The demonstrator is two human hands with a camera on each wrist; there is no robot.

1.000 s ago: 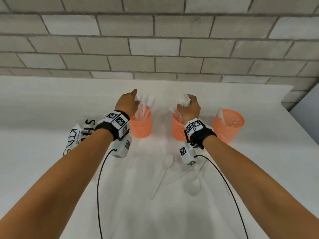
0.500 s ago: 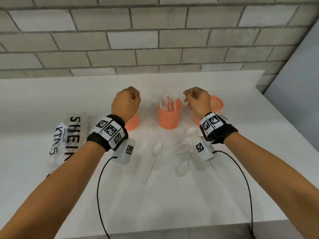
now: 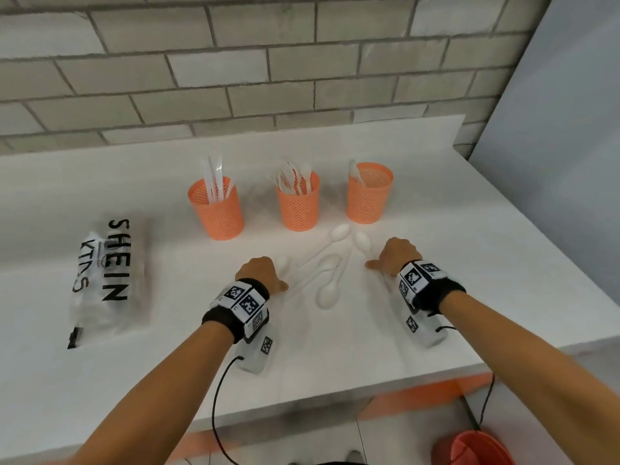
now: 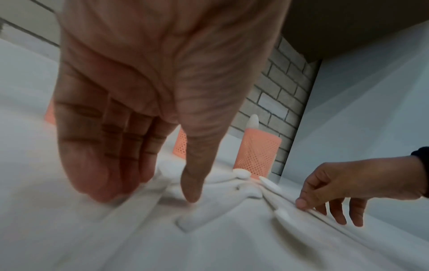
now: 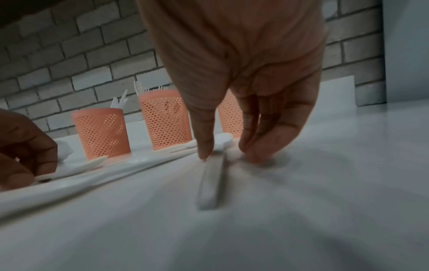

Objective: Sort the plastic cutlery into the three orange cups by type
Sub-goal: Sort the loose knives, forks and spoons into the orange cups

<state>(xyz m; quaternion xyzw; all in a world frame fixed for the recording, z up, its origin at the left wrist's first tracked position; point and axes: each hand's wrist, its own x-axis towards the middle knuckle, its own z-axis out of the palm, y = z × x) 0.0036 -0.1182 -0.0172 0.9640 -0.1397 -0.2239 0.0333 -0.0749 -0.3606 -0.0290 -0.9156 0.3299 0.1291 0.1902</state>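
Note:
Three orange mesh cups stand in a row: the left cup [image 3: 216, 209] holds knives, the middle cup [image 3: 298, 204] forks, the right cup [image 3: 369, 198] one spoon. Several white spoons [image 3: 330, 290] lie loose in front of them. My left hand [image 3: 263, 273] is down over the leftmost spoon [image 3: 282, 262]; in the left wrist view its thumb and fingers [image 4: 150, 192] straddle that spoon's handle [image 4: 192, 219]. My right hand [image 3: 385, 260] sits at the rightmost spoon [image 3: 362, 241], thumb and fingertips [image 5: 226, 157] on the table either side of its handle [image 5: 212, 185]. Neither hand has closed on a spoon.
A clear printed plastic bag [image 3: 104, 280] lies at the table's left. The brick wall [image 3: 268, 78] runs behind the cups and a grey panel [image 3: 553, 162] closes the right side. The table's front edge [image 3: 335, 384] is near my forearms; an orange bucket [image 3: 476, 448] stands below.
Both hands left the cups, empty, and dropped to the spoons on the table. The head view pulled back and tilted down.

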